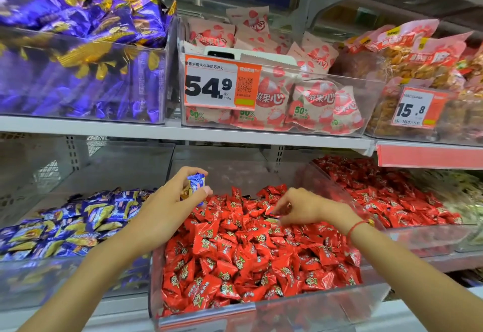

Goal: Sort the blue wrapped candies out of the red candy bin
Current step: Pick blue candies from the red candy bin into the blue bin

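Holding a blue foil-wrapped candy [196, 184] pinched between thumb and curled fingers, the left hand [172, 202] hovers over the back left corner of the clear plastic bin of red wrapped candies [261, 303], which serves as the landmark for all that follows. The lift looks deliberate: raised above the red heap, the piece is free to be carried to the left, where the neighbouring clear bin of blue and yellow wrapped candies [78, 216] sits just beside the landmark and is probably its proper home.

The right hand [300, 207] reaches down into the back of the same red bin, fingers bent and fingertips touching the red wrappers [235, 248]. A small blue speck shows at the fingertips, likely another stray, but whether anything is actually gripped cannot be told. A thin red cord bracelet [354, 227] circles that wrist.

Printing on the red wrappers shows a cartoon face; the lettering is too small to read. On the shelf above the landmark, an orange and white price tag [219, 85] reads "54.9" with a QR code, fixed to a clear bin of pink and white strawberry-print packets [313, 101] marked "50%" and Chinese characters. Up and to the right, a second orange tag [415, 109] reads "15.8". Above and to the left, purple and gold foil packets [78, 44] are too blurred to read.
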A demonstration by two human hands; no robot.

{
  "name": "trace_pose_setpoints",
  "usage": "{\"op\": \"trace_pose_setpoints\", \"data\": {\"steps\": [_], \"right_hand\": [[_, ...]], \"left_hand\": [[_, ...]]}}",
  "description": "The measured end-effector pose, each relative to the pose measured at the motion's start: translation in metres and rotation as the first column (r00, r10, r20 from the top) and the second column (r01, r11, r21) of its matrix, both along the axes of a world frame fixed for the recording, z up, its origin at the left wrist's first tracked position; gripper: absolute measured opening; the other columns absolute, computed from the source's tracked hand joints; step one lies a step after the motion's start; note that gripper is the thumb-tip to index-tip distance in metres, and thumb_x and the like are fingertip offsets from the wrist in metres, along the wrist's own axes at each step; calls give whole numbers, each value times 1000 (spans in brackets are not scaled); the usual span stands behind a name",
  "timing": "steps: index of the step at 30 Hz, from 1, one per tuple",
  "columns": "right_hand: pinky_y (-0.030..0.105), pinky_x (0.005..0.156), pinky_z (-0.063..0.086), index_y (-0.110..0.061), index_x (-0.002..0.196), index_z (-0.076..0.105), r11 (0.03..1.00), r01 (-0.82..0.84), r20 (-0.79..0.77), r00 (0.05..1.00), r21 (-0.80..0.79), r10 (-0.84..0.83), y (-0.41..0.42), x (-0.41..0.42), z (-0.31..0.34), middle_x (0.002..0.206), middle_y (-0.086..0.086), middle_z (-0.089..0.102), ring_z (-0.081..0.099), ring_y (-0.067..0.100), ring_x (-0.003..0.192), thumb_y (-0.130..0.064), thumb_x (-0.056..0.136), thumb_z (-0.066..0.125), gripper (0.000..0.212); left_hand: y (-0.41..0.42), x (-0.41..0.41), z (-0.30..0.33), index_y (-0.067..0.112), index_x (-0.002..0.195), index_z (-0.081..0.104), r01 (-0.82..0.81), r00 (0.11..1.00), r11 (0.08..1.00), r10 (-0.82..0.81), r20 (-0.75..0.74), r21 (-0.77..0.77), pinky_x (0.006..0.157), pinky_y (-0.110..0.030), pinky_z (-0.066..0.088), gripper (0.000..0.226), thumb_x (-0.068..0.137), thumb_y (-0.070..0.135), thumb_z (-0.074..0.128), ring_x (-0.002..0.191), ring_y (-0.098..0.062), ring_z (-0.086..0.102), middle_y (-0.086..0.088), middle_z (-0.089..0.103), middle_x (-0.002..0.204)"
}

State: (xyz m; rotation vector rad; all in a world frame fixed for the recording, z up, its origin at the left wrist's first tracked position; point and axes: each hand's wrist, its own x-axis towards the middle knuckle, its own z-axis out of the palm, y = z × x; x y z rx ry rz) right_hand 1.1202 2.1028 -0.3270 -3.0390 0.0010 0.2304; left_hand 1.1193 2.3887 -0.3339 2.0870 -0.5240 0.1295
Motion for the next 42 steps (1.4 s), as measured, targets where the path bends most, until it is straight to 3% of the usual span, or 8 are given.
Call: {"op": "trace_pose_setpoints", "data": {"steps": [7, 11, 17, 23, 29, 34, 37, 42], "right_hand": [[31, 83, 48, -25, 97, 74, 992, -35, 38, 998, -119, 40, 18, 3, -10, 108, -3, 70, 62, 18, 104, -39, 84, 69, 19], [21, 72, 48, -19, 91, 77, 968, -98, 195, 979, 233, 52, 21, -7, 4, 89, -5, 73, 58, -3, 69, -35, 87, 68, 19], [17, 77, 55, -19, 100, 72, 320, -81, 114, 990, 944, -85, 84, -29, 26, 94, -5, 74, 69, 4, 86, -21, 85, 71, 15], [21, 82, 55, -11, 95, 76, 128, -62, 88, 974, 990, -211, 125, -28, 11, 92, 2, 75, 70, 12, 91, -25, 79, 77, 21], [21, 73, 53, -19, 105, 74, 262, -2, 29, 995, 965, -98, 93, -27, 21, 87, -3, 71, 62, 7, 73, -33, 93, 60, 23], [33, 85, 55, -23, 86, 75, 920, 196, 187, 944, 340, -271, 11, -1, 8, 96, 0, 74, 69, 17, 87, -24, 87, 67, 9], [36, 90, 51, -19, 106, 69, 952, 296, 124, 950, -74, -286, -3, 6, -17, 112, 3, 66, 62, 27, 106, -40, 81, 70, 32], [34, 90, 49, -25, 104, 64, 985, 163, 186, 971, -61, -149, 0, 14, -33, 110, -1, 67, 61, 23, 108, -25, 83, 66, 21]], "left_hand": [[2, 2, -1, 50, 106, 55, 16, 1000, 1000, -16, 7, 24, 89, -39, 47, 16, 89, 52, 55, 86, -4, 63, 25, 66, 87], [3, 2, -1, 50, 101, 55, 29, 999, 999, -29, 17, 23, 91, -42, 47, 12, 89, 53, 54, 87, -5, 64, 23, 66, 89], [3, -2, 1, 49, 109, 48, 46, 998, 998, -47, 33, 36, 82, -37, 46, 15, 94, 52, 46, 73, 4, 57, 27, 64, 80], [5, -5, 3, 62, 118, 36, 58, 998, 997, -60, 28, 44, 90, -46, 48, 40, 82, 78, 39, 94, -22, 63, -12, 66, 104], [1, -4, 4, 41, 102, 46, 55, 998, 994, -58, 29, 95, 74, -34, 47, 11, 94, 49, 47, 77, -18, 62, 17, 68, 78], [3, -2, 1, 42, 100, 48, 81, 996, 995, -83, 37, 52, 79, -48, 48, 9, 94, 47, 49, 80, -29, 61, 9, 67, 79], [3, -1, 0, 45, 101, 48, 97, 994, 995, -98, 50, 29, 81, -54, 48, 11, 92, 50, 51, 82, -32, 61, -5, 66, 81], [4, 0, -2, 44, 103, 51, 119, 991, 993, -119, 59, 8, 83, -51, 50, 19, 87, 55, 52, 82, -24, 63, 0, 66, 86]]}}
